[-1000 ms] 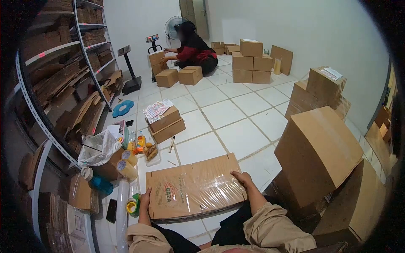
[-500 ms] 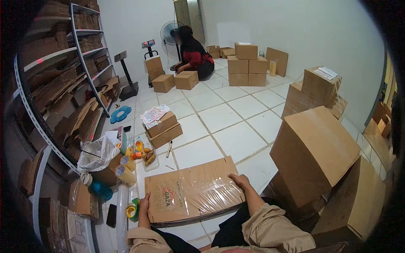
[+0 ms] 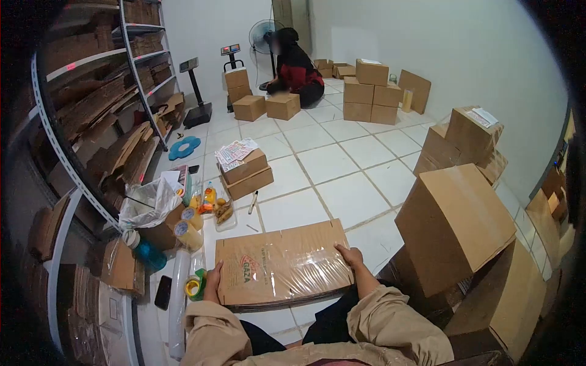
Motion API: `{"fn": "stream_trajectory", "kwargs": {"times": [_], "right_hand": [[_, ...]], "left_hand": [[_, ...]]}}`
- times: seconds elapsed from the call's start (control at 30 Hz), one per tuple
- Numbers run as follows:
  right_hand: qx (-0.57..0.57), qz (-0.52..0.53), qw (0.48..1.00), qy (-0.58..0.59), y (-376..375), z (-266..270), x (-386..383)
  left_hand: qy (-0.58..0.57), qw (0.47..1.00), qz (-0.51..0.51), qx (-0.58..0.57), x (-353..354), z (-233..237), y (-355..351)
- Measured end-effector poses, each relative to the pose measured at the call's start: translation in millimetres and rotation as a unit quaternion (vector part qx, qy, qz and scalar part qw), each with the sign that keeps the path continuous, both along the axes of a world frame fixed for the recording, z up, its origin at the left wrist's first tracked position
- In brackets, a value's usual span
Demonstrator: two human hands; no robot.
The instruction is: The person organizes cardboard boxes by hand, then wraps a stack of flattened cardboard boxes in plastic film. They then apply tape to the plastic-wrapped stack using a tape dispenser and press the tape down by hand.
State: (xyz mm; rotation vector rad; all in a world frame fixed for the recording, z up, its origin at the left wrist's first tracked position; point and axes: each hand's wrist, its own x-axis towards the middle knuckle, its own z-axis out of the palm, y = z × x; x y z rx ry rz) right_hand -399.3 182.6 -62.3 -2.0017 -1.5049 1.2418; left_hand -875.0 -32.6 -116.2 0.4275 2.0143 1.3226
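A flat stack of cardboard sheets (image 3: pixel 305 250) wrapped in clear plastic lies low in front of me, between my legs. Red and dark print with the word GAZA shows on its left part. My left hand (image 3: pixel 212 282) grips the stack's left edge, its fingers partly hidden. At the right edge, my right hand (image 3: pixel 353 257) holds on with the thumb on top and the other fingers out of sight. Rolls of green and yellow tape (image 3: pixel 194 287) sit just left of my left hand.
Large cartons (image 3: pixel 461 219) crowd my right side. To the left stand a blue bottle (image 3: pixel 146 251), clear tape rolls (image 3: pixel 188 235), a phone (image 3: pixel 163 293) and shelves (image 3: pixel 85 177). Stacked boxes (image 3: pixel 247 174) lie ahead. Another person (image 3: pixel 299 76) sits farther back by boxes.
My view has shifted a little, so the room appears farther right and the nearby things higher. Both hands keep their hold on the cardboard stack.
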Motion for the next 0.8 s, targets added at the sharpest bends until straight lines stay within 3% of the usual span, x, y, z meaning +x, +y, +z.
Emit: {"fn": "stream_trajectory", "kwargs": {"times": [0.17, 0.23, 0.33, 0.43, 0.6, 0.73, 0.8], "right_hand": [[0.016, -0.03, 0.999, -0.003, 2.8, -17.3, 1.3], [0.009, -0.03, 0.999, 0.009, -3.4, -10.6, 2.8], [0.015, 0.029, 0.999, -0.018, -3.9, -11.1, 3.5], [0.02, 0.01, 0.999, -0.036, -9.0, -2.6, 2.5], [0.001, 0.004, 0.999, -0.043, -8.7, -3.6, 1.8], [-0.014, 0.018, 0.999, -0.04, -6.4, -6.6, 2.7], [-0.005, 0.003, 0.999, -0.049, -6.7, -6.1, 1.1]], "left_hand": [[0.049, 0.998, 0.014, -0.045, 7.8, 11.0, -0.7], [0.063, 0.997, 0.003, -0.053, -3.8, -4.6, -3.0], [0.124, 0.985, 0.021, -0.122, 7.1, 10.0, 1.0], [0.117, 0.992, 0.0, -0.043, -5.4, -8.9, 8.5], [0.17, 0.978, -0.002, -0.121, 16.4, 25.0, -4.5], [0.197, 0.973, 0.0, -0.123, 10.1, 11.9, -1.9], [0.264, 0.956, 0.005, -0.127, 13.7, 14.6, -1.4]]}}
